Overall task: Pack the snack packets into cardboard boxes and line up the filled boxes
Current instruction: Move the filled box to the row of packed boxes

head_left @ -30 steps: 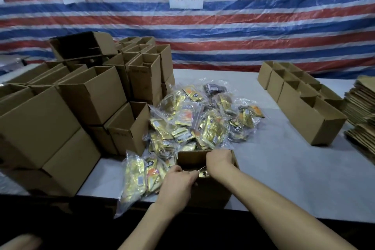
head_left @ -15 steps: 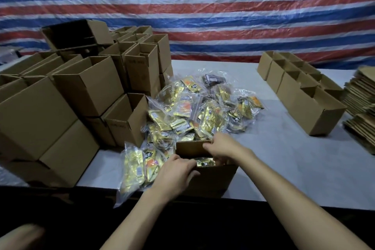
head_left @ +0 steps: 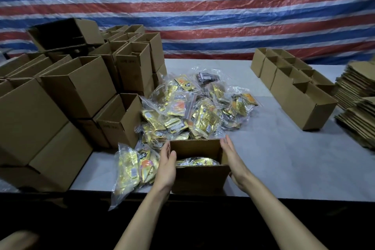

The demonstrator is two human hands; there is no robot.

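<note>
The open box (head_left: 199,176) stands at the near edge of the surface (head_left: 274,148), and everything else is placed around it. Gold packets (head_left: 195,162) lie inside it, low against its near wall, so it looks filled or close to it.

The left hand (head_left: 166,166) lies along the box's left wall, fingers straight on the outside and thumb laid over the rim, so its grip holds that wall. The right hand (head_left: 232,160) is flat and wide against the right wall and curls round nothing. Palms on opposite walls suit a squeeze-and-lift or a slide. This looks like the start of moving the box, not of loading it.

Just beyond the box sits the heap (head_left: 194,111) of bagged packets, within easy reach for filling. One more bag (head_left: 134,166) lies just left of the box, overhanging the edge. Farther left are stacked empty boxes (head_left: 77,87), mouths open, ready to take.

Well to the right and beyond the box, a row (head_left: 294,91) of open boxes runs in a line. Their contents are not visible, but that is likely where this one belongs. Past the row sit flattened cartons (head_left: 357,87).

The walls are thin card, so too hard a squeeze may bow them.
</note>
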